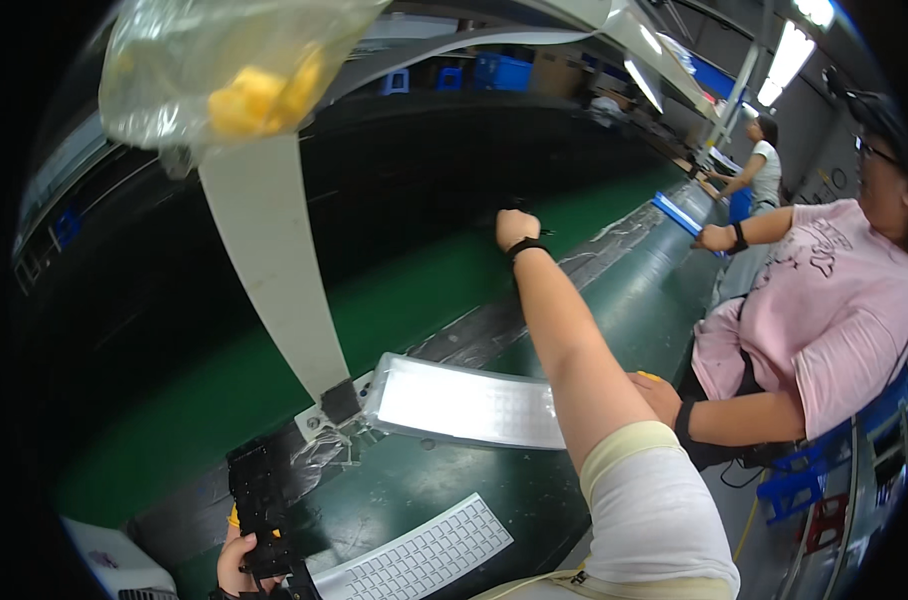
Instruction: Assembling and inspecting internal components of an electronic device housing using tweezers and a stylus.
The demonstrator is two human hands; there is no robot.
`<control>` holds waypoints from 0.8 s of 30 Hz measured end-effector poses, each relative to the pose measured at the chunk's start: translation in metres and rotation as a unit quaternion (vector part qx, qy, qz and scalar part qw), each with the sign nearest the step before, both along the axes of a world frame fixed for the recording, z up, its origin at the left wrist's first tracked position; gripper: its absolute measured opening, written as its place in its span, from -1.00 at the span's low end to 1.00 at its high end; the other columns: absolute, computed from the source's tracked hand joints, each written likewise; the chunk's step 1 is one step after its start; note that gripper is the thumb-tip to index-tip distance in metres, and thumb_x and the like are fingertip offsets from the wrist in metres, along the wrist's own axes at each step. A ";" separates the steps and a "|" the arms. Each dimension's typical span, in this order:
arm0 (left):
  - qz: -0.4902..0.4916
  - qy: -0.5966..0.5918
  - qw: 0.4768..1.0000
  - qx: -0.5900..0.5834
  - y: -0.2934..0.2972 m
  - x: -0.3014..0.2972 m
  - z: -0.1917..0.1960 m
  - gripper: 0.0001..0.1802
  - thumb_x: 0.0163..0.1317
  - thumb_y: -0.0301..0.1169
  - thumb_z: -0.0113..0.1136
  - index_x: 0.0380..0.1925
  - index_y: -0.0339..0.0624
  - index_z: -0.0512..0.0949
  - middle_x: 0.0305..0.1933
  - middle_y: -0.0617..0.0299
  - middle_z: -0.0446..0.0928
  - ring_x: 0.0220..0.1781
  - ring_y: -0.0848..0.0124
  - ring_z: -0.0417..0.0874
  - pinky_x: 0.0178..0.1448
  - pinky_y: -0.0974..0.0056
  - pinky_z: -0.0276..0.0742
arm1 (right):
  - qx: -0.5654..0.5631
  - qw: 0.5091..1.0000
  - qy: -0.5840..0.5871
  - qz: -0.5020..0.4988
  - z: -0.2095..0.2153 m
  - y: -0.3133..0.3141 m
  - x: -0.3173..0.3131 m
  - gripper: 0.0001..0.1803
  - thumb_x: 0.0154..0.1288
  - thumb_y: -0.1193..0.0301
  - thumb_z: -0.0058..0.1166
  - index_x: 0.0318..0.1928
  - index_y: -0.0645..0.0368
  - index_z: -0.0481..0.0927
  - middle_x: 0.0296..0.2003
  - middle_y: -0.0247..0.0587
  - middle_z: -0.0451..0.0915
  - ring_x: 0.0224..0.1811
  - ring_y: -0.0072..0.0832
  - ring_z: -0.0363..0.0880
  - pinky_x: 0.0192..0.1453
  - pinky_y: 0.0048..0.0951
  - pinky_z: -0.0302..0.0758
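Observation:
My left hand point(236, 568), at the lower left, is wrapped round the lower end of a long black plastic part point(259, 490). Something yellow shows at its fingers. My right arm stretches far forward, and my right hand point(517, 228), with a black band at the wrist, is closed over the dark belt point(404, 215). What it grips, if anything, is lost against the black. Between my arms lies a white sheet with a grid of key shapes point(414, 555). Beyond it a shallow clear tray with a whitish panel point(464, 402) passes partly behind my right forearm.
A grey upright post point(274, 260) rises from the bench edge, with a clear bag of yellow pieces point(249, 80) hanging before it. At right sits a co-worker in pink point(834, 270), one hand point(659, 395) near my forearm, the other on a blue strip point(679, 213). Another person stands farther back.

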State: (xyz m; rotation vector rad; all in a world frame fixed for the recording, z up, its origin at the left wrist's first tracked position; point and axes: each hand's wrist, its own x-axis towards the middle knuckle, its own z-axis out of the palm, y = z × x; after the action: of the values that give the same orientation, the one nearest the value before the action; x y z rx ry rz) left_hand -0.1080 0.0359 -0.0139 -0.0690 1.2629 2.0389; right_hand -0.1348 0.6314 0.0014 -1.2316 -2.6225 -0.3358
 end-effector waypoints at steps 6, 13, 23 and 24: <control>-0.019 0.011 0.999 0.028 0.015 -0.007 -0.003 -0.46 -0.08 -0.45 -0.09 0.03 -0.13 0.21 -0.19 0.16 0.43 -0.28 0.34 0.51 -0.30 0.31 0.52 | 0.030 0.999 0.002 0.030 0.022 -0.013 0.038 -0.88 -0.01 0.47 -0.09 -0.45 0.15 0.53 -0.45 -0.12 0.57 -0.36 -0.30 0.57 -0.33 -0.38 0.49; -0.038 -0.020 0.999 0.021 0.010 -0.008 -0.003 -0.56 -0.02 -0.37 -0.07 -0.05 -0.02 0.22 -0.34 0.21 0.41 -0.49 0.36 0.47 -0.69 0.36 0.31 | 0.032 0.991 0.031 0.130 0.062 -0.059 0.107 -0.78 -0.05 0.31 0.07 -0.52 0.25 0.49 -0.55 -0.01 0.53 -0.41 -0.19 0.54 -0.36 -0.30 0.47; -0.087 -0.057 0.995 -0.008 -0.014 -0.015 -0.017 -0.72 0.02 -0.37 -0.01 -0.21 -0.08 0.35 -0.41 0.24 0.47 -0.51 0.40 0.51 -0.68 0.40 0.34 | -0.129 0.981 -0.111 0.090 0.055 -0.143 0.242 -0.67 0.03 0.26 0.01 -0.34 0.32 0.46 -0.45 0.04 0.53 -0.36 -0.13 0.53 -0.29 -0.26 0.44; -0.113 -0.058 0.992 0.004 -0.015 -0.018 -0.017 -0.72 0.01 -0.37 0.02 -0.21 -0.08 0.37 -0.44 0.26 0.49 -0.49 0.43 0.51 -0.67 0.43 0.35 | -0.130 0.982 -0.101 0.094 0.049 -0.144 0.249 -0.65 0.02 0.26 0.01 -0.31 0.34 0.44 -0.43 0.06 0.53 -0.33 -0.13 0.52 -0.27 -0.26 0.44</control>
State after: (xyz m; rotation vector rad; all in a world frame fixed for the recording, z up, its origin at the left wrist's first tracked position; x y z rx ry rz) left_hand -0.1259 0.0213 -0.0314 -0.0370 1.1360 1.8188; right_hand 0.1137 0.4876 0.0507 -1.0555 -3.0079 -0.0905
